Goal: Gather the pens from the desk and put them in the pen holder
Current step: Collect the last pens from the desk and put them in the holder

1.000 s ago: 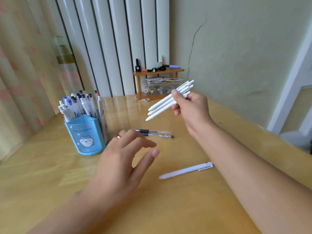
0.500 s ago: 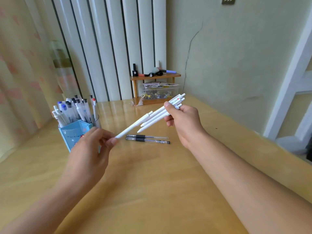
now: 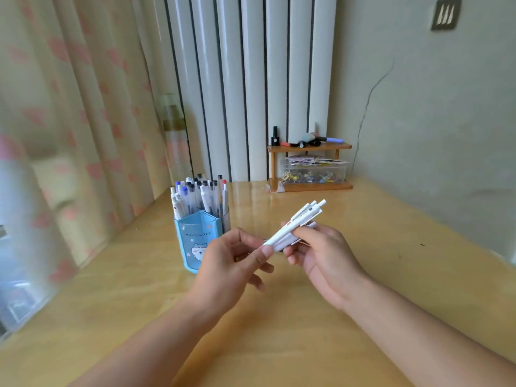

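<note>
Low in the frame, both forearms reach up toward the centre over the bare worktop [image 3: 279, 331]. At mid-frame the left hand [image 3: 231, 261] pinches the lower tip of a bundle of white pens [image 3: 296, 227], fingers closed on it, while the right hand [image 3: 324, 252] grips the bundle's middle. The bundle's long axis slants from lower left to upper right, buttons up. The blue pen holder [image 3: 195, 241], already crowded with pens, stands just left of and behind the left hand, so that hand is nearer for the drop. A small wooden shelf [image 3: 310, 166] sits far back.
</note>
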